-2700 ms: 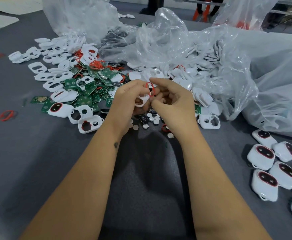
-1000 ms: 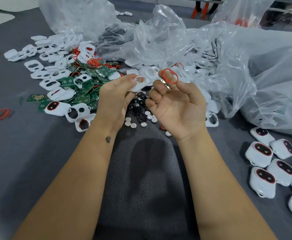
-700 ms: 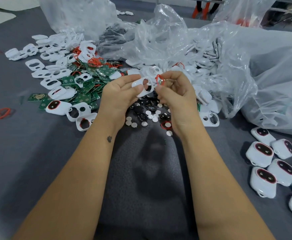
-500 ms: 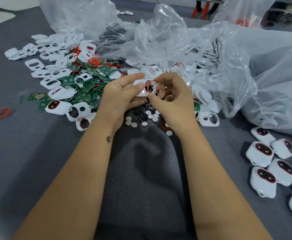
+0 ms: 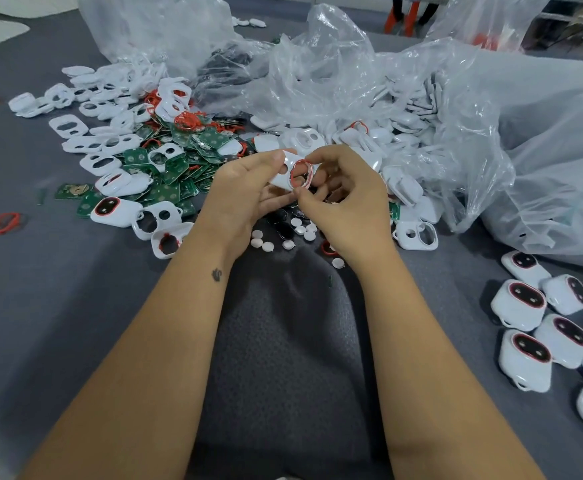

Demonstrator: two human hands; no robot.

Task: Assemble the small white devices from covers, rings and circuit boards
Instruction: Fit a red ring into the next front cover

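My left hand (image 5: 245,192) grips a white cover (image 5: 284,171) with two openings, held up over the pile in the middle of the table. A red ring (image 5: 301,173) lies around the cover's larger opening. My right hand (image 5: 347,199) curls around the cover's right end, thumb and fingertips pinching at the ring's edge. Loose white covers (image 5: 75,124), green circuit boards (image 5: 175,168) and red rings (image 5: 187,120) lie heaped behind my left hand.
Finished white devices (image 5: 525,304) with red-rimmed dark windows lie grouped at the right. Clear plastic bags (image 5: 490,133) holding more white parts spread across the back and right. Small white discs (image 5: 265,242) and dark lenses (image 5: 283,230) lie under my hands. A stray red ring (image 5: 6,221) lies at far left.
My right hand brought the red ring from up in the air down to the cover in my left hand. The ring now sits around the cover's larger opening.
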